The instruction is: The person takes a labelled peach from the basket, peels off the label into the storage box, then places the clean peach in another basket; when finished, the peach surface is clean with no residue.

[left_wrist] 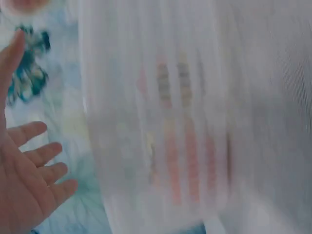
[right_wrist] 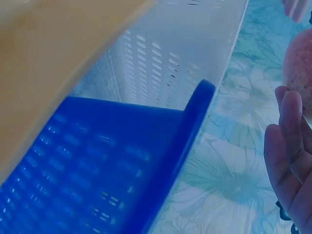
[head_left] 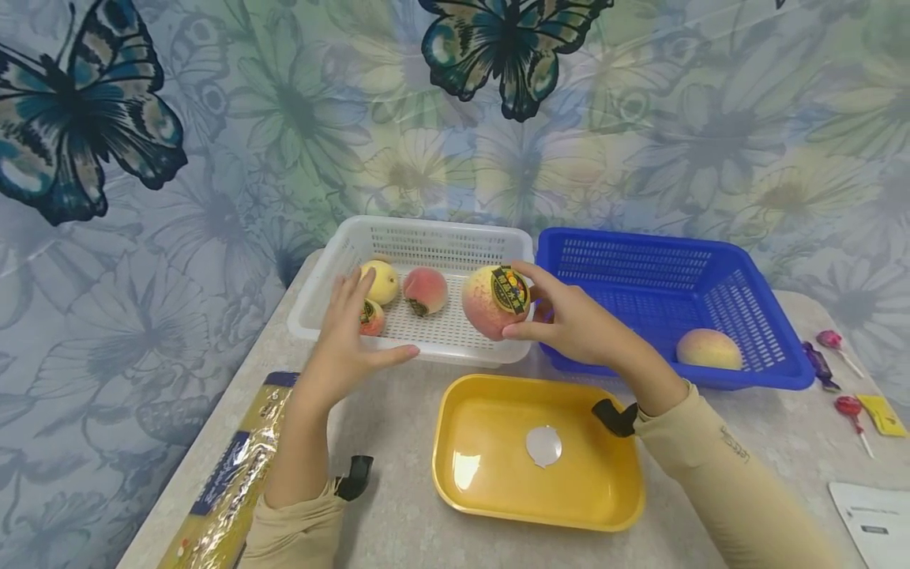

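Note:
My right hand (head_left: 547, 308) grips a large peach (head_left: 493, 302) bearing a round sticker, held above the front right corner of the white basket (head_left: 455, 237). The peach's edge (right_wrist: 298, 73) shows in the right wrist view beside my fingers (right_wrist: 288, 146). My left hand (head_left: 348, 332) hovers with straight fingers over the white basket's front left, just above a small stickered peach (head_left: 373, 318). A yellowish peach (head_left: 385, 281) and a pink peach (head_left: 425, 290) lie in the same basket. In the left wrist view the open palm (left_wrist: 27, 180) faces the blurred basket wall (left_wrist: 170, 126).
A blue basket (head_left: 640, 261) at the right holds one peach (head_left: 708, 348). A yellow tray (head_left: 469, 411) with a round white sticker (head_left: 543, 446) sits in front. Lollipops (head_left: 849, 407) and a paper (head_left: 874, 521) lie at the right; a wrapped packet (head_left: 227, 482) lies at the left.

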Demonstrator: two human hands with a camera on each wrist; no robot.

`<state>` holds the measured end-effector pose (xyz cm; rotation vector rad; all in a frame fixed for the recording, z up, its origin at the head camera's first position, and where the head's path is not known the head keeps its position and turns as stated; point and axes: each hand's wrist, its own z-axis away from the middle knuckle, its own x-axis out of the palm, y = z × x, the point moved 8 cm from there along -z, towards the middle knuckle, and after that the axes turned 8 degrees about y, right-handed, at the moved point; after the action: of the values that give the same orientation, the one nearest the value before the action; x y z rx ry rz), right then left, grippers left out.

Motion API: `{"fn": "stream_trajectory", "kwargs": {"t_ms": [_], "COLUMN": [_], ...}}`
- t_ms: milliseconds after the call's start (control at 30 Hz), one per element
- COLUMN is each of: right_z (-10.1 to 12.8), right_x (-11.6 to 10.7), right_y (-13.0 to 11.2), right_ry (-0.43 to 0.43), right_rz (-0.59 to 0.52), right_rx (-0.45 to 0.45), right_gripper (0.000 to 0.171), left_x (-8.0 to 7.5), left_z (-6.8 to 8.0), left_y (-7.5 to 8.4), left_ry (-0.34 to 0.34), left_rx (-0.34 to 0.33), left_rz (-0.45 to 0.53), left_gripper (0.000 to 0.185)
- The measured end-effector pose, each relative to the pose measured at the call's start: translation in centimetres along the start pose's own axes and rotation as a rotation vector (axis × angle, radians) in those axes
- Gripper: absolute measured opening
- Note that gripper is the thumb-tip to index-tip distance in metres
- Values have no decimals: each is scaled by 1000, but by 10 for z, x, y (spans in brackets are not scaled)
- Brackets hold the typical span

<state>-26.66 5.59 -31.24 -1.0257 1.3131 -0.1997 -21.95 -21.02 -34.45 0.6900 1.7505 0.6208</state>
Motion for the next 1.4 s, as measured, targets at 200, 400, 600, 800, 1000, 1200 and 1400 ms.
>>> {"fn": "stream_trajectory", "kwargs": {"t_ms": [200, 400, 600, 800, 1000, 1200, 1400], "right_z": [10, 19, 25, 34, 38, 39, 39], "right_x": [-2, 0, 0, -10, -18, -17, -20], "right_y": [-4, -9, -11, -14, -14, -11, -6], "right_ry": [-12, -24, 10, 88, 165, 162, 210], "right_rz": [3, -19, -31, -80, -133, -182, -272], "right_rx": [-35, -71, -106, -178, -192, -176, -144], "right_gripper": [80, 80, 81, 73, 49, 44, 34], "left_x": [34, 62, 81, 82, 85, 88, 93], "left_z": [3, 4, 11, 13, 11, 11, 11], "left_y": [44, 68, 84, 90, 88, 87, 85], "left_ry": [-101, -224, -385, -392, -367, -365, -360], "left_rx": [113, 133, 72, 65, 55, 42, 15], "left_rz": [252, 489, 833, 989, 916, 870, 848], "left_gripper": [99, 84, 81, 79, 75, 76, 76]}}
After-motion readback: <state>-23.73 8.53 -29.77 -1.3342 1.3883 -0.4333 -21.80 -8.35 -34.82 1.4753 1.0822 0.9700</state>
